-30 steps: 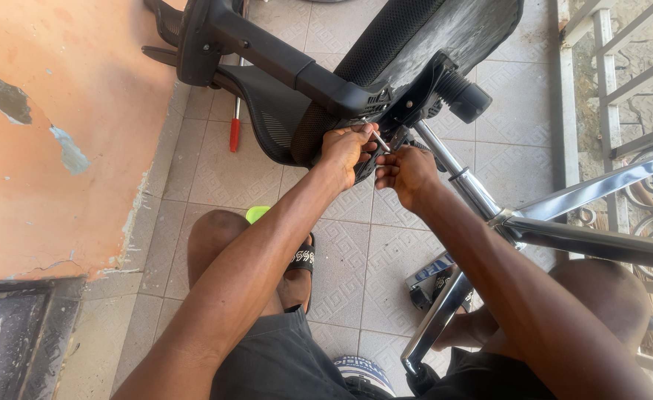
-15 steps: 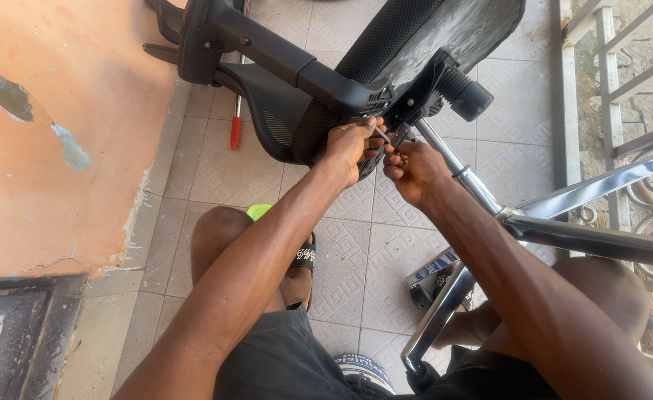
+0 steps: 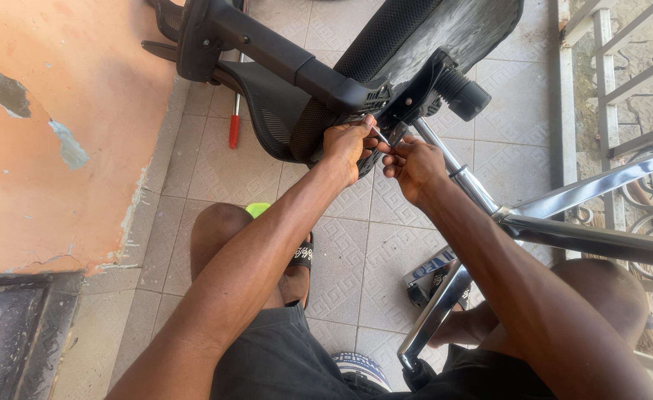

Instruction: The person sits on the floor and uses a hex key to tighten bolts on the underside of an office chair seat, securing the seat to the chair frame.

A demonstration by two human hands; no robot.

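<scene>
On the tiled floor at left we see a red-handled screwdriver (image 3: 233, 127) lying beside the overturned office chair (image 3: 282, 70). Our left hand (image 3: 347, 144) curls closed around the edge of the chair's underside mechanism (image 3: 408, 92). Our right hand (image 3: 414, 167) pinches a small metal part (image 3: 380, 135) (too small to identify) just beside the chrome gas column (image 3: 463, 181).

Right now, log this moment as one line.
left hand: grips chair underside | right hand: fingers pinch small metal tool | screwdriver: on tiled floor
</scene>
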